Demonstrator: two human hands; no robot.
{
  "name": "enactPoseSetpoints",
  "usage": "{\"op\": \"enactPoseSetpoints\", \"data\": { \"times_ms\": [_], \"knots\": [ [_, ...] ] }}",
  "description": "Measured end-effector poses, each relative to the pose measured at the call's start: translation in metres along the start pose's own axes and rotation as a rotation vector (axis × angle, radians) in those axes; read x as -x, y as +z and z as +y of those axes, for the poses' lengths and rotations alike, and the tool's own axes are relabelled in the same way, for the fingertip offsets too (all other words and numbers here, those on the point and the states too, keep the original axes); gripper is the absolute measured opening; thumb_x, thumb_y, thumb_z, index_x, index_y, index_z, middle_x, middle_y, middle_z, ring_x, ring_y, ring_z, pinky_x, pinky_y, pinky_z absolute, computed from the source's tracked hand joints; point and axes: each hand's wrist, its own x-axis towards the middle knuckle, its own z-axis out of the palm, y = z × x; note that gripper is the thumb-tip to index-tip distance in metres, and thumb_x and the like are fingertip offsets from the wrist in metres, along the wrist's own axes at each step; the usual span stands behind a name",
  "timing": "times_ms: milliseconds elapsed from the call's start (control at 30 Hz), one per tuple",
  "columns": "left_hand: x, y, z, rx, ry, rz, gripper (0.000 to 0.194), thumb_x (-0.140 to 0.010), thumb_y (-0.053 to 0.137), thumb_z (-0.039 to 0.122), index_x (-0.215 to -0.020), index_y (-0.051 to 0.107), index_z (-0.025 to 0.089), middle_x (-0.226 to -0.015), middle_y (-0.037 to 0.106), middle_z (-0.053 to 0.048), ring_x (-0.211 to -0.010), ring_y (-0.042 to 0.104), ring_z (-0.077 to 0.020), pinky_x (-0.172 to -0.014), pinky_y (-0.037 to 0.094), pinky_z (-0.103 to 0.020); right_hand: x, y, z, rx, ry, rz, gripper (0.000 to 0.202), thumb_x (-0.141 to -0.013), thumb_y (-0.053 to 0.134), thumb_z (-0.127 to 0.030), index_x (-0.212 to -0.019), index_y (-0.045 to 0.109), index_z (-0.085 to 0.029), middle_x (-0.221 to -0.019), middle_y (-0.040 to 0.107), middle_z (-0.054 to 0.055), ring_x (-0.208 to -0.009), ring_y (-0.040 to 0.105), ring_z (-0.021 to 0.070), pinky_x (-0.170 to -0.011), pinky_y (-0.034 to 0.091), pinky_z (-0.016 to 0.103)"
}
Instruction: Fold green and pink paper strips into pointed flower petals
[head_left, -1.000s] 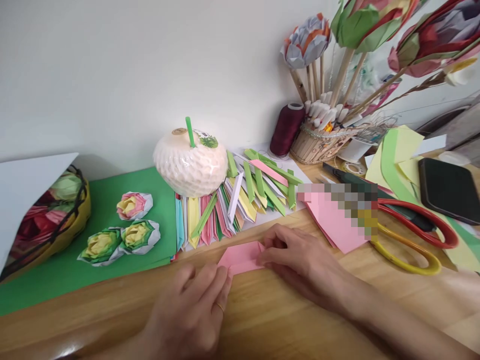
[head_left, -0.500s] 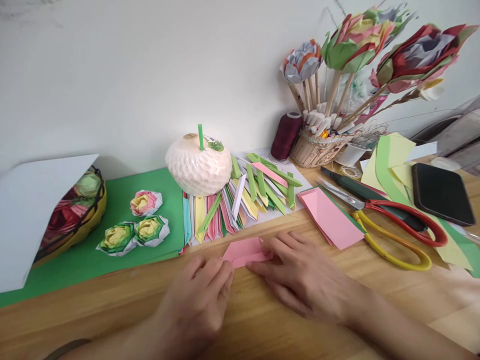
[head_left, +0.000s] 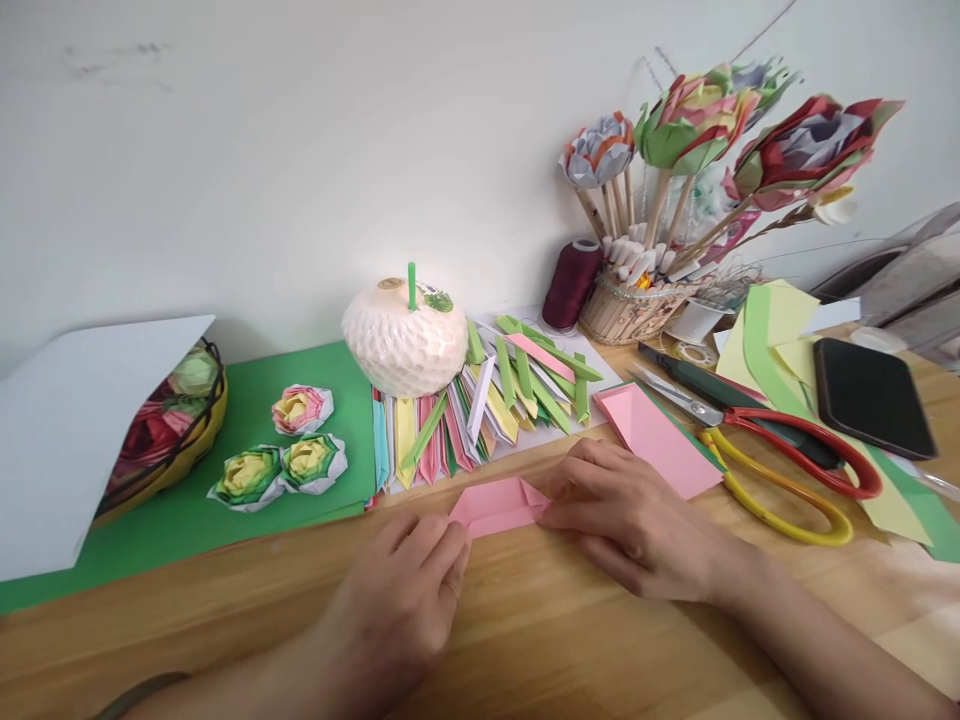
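A small folded piece of pink paper (head_left: pixel 499 507) lies on the wooden table between my hands, with slanted folded corners at its ends. My left hand (head_left: pixel 409 580) pinches its left end, fingers curled together. At its right end my right hand (head_left: pixel 626 515) grips the corner between thumb and fingertips. Just beyond my right hand rests a stack of pink paper rectangles (head_left: pixel 664 440). Behind the folded piece, several folded paper strips (head_left: pixel 427 440) in many colours lie in a row beside a white textured round container (head_left: pixel 405 340) with a green straw.
Red and yellow handled scissors (head_left: pixel 795 420), a dark cutter (head_left: pixel 675 372) and a phone (head_left: pixel 874 395) lie at right. Paper flowers (head_left: pixel 697 120) stand in a basket (head_left: pixel 626 310) by a maroon thread spool (head_left: pixel 571 285). Small paper lotuses (head_left: pixel 307 460) sit on green paper (head_left: pixel 300 540) at left.
My right hand has shifted right along the pink paper to its end, uncovering a folded corner. My left hand stays at the left end. The camera view has tilted slightly.
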Motion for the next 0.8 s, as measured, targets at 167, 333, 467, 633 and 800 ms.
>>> {"op": "enactPoseSetpoints", "data": {
  "times_ms": [167, 333, 467, 633, 800],
  "knots": [
    [0.0, 0.003, -0.002, -0.025, -0.023, 0.01, 0.037, -0.092, 0.035, 0.001, -0.072, 0.066, 0.01, -0.072, 0.065, -0.008, -0.068, 0.052, -0.0198, -0.06, 0.039, -0.034, -0.002, -0.003, -0.003, -0.153, 0.014, -0.044, 0.027, -0.074, 0.044, -0.006, -0.086, 0.067, -0.017, -0.098, 0.062, 0.007, -0.088, 0.05, 0.0212, -0.078, 0.038, 0.037],
    [0.0, 0.004, -0.007, -0.04, -0.092, -0.004, 0.037, -0.091, 0.035, 0.004, -0.078, 0.069, 0.01, -0.078, 0.066, -0.009, -0.076, 0.053, -0.0223, -0.063, 0.038, -0.035, -0.005, -0.004, -0.01, -0.315, 0.059, -0.129, 0.032, -0.067, 0.044, -0.005, -0.085, 0.067, -0.018, -0.09, 0.065, 0.004, -0.081, 0.055, 0.018, -0.071, 0.04, 0.031],
    [-0.001, 0.002, -0.007, 0.021, -0.161, -0.085, 0.034, -0.092, 0.035, 0.013, -0.094, 0.069, 0.008, -0.091, 0.066, -0.011, -0.085, 0.051, -0.0257, -0.069, 0.041, -0.039, -0.008, 0.001, -0.02, -0.503, 0.004, -0.197, 0.038, -0.066, 0.045, -0.006, -0.094, 0.068, -0.018, -0.096, 0.069, 0.004, -0.089, 0.059, 0.0187, -0.081, 0.044, 0.033],
    [-0.002, 0.005, -0.009, 0.151, -0.188, -0.216, 0.033, -0.095, 0.039, 0.025, -0.108, 0.066, 0.011, -0.102, 0.063, -0.013, -0.091, 0.048, -0.0275, -0.073, 0.045, -0.042, -0.011, 0.009, -0.032, -0.704, -0.094, -0.191, 0.029, -0.073, 0.047, -0.007, -0.092, 0.068, -0.015, -0.095, 0.07, 0.007, -0.096, 0.062, 0.0175, -0.084, 0.047, 0.028],
    [0.002, 0.012, -0.013, 0.197, -0.201, -0.199, 0.034, -0.097, 0.036, 0.028, -0.11, 0.067, 0.028, -0.104, 0.06, -0.01, -0.091, 0.045, -0.0246, -0.073, 0.046, -0.039, -0.009, 0.011, -0.025, -0.424, 0.066, 0.054, 0.025, -0.082, 0.05, -0.006, -0.1, 0.066, -0.015, -0.101, 0.066, 0.009, -0.093, 0.059, 0.0171, -0.083, 0.047, 0.032]
  ]
}}
